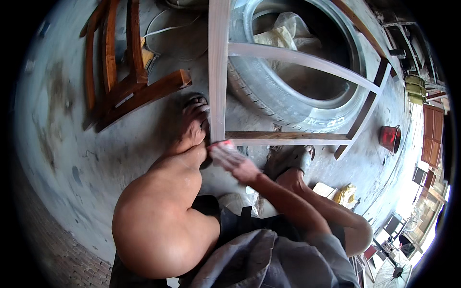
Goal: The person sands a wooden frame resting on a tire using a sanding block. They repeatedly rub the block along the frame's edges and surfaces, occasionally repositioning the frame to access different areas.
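A pale wooden frame (218,72) is laid across a car tyre (288,103) on the grey concrete floor (72,158). The frame's longest visible rail is seen running straight away from the person, from its near end beside the bare foot (192,127) up to the top edge of the view. From that rail two crosspieces are seen branching to the right: a lower one running level just past the tyre's near side, and an upper one slanting over the tyre's opening, where crumpled pale sheeting (283,31) is lodged. The two are joined at the far right by a darker, tilted rail.

The right hand (235,161) is stretched to the near corner of the frame, where the long rail and the lower crosspiece meet. A small reddish block (222,144), blurred, is pressed under the fingers against that corner; the fingers are laid flat over it rather than curled, though the exact hold cannot be told through the blur. The left hand is not seen.

A sandalled foot (290,161) is planted just right of the hand, below the lower crosspiece. Left of the frame a dark-stained wooden chair part (125,72) is lying on the floor. Well to the right of the frame a red can (390,138) is standing.
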Available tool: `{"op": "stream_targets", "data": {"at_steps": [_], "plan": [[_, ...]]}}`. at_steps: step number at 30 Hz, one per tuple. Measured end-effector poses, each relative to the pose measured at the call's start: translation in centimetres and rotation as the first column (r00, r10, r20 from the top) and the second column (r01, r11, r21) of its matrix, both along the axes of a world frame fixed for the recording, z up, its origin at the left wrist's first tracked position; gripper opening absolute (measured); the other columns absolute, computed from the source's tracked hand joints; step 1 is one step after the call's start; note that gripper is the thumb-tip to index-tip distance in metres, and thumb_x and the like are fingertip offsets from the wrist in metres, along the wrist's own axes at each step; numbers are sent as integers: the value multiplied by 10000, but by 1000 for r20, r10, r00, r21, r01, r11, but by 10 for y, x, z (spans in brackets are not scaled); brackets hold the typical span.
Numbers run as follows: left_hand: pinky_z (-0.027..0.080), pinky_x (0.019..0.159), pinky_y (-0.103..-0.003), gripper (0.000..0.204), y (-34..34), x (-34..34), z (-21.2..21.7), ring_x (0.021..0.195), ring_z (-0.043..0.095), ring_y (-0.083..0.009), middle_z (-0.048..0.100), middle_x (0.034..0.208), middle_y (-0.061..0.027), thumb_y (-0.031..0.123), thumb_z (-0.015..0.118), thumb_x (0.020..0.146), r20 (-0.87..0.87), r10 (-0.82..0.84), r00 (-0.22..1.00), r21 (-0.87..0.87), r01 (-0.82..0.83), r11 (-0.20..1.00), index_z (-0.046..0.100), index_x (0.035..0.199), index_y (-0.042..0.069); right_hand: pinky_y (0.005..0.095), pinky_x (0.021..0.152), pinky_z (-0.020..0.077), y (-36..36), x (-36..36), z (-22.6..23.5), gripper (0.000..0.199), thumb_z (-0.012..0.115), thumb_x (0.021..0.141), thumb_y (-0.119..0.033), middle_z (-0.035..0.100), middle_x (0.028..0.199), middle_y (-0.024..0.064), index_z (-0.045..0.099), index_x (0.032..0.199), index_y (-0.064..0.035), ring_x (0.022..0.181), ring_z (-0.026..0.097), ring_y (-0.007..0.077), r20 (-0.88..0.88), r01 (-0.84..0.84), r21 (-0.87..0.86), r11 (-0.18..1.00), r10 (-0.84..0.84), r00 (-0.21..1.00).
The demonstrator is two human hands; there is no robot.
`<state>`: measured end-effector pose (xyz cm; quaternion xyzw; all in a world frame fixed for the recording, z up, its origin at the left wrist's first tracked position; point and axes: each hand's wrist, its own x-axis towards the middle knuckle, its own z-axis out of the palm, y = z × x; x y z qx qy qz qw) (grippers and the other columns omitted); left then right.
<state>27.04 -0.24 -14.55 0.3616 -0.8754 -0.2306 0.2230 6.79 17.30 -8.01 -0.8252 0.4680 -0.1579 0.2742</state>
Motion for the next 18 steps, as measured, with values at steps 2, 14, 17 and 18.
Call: {"op": "stream_targets", "data": {"at_steps": [2,14,17,18], "plan": [[367,1138,-463,498,5,6,-4,1373,470,-344,598,1373,-120,116,732,746,-1,-23,1000,51,23,998,658,1234,46,407,1247,313,-4,10,-10,650,557,937,-154,378,1624,122,386,1557,-59,1498,371,295,12,-23,-78,997,24,1000],[375,1134,-461,492,128,126,108,1367,474,-347,602,1368,-121,118,718,749,169,-64,984,260,18,965,658,1233,48,486,1246,266,58,-86,-2,674,537,826,91,469,1535,218,460,1492,24,1472,381,408,-3,744,-44,667,-745,667],[378,1133,-460,491,138,140,117,1365,475,-347,603,1367,-121,118,715,750,214,-34,976,256,-22,967,659,1233,49,481,1232,308,50,-49,-13,658,463,843,109,456,1547,214,494,1487,-20,1466,389,418,17,570,-14,821,-570,821],[378,1133,-460,491,139,141,116,1365,475,-347,603,1367,-121,118,714,750,217,-28,976,255,-29,967,659,1233,49,478,1220,336,53,-73,-9,627,457,873,94,476,1535,193,509,1483,-45,1449,427,390,81,517,-16,856,-514,854]]}}
